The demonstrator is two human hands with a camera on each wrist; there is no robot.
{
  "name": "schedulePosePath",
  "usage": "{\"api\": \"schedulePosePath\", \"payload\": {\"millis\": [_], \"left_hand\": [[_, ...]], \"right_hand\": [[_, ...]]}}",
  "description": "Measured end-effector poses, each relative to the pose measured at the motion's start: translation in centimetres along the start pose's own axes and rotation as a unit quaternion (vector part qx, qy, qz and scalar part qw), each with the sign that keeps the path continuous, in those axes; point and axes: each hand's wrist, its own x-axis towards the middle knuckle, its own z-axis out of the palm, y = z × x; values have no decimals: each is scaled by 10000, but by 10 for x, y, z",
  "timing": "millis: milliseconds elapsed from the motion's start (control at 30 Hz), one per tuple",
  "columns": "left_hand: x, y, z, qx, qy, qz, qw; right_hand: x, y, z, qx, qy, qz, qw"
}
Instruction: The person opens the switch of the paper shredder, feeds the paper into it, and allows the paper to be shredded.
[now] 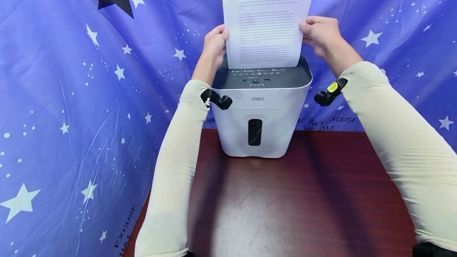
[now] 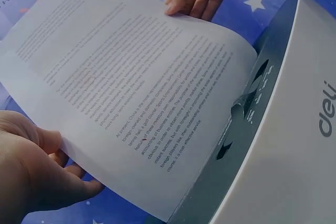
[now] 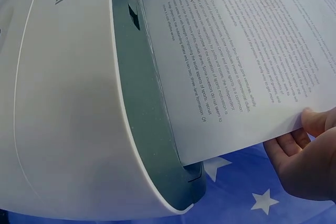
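A printed sheet of paper (image 1: 267,23) stands upright over a white paper shredder (image 1: 232,118), its lower edge at the slot in the dark top panel (image 1: 290,77). My left hand (image 1: 215,45) pinches the sheet's left edge between thumb and fingers. On the opposite edge, at about the same height, my right hand (image 1: 323,35) pinches it too. In the left wrist view the paper (image 2: 173,98) bows slightly near the slot. The right wrist view has the thumb of my right hand (image 3: 307,156) on the printed face, fingers behind.
The shredder stands at the back of a dark red wooden table (image 1: 285,193). Close behind it and along the left hangs a blue curtain (image 1: 89,110) with stars. A small black wrist camera (image 1: 217,99) sits on the left sleeve, another camera (image 1: 330,92) on the right.
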Motion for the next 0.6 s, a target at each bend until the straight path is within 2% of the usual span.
{"api": "schedulePosePath", "payload": {"millis": [333, 600], "left_hand": [[2, -5, 2, -124, -130, 420, 9990], [6, -8, 0, -285, -125, 364, 9989]], "right_hand": [[3, 1, -1, 257, 199, -32, 9995], [2, 2, 5, 345, 313, -129, 9988]]}}
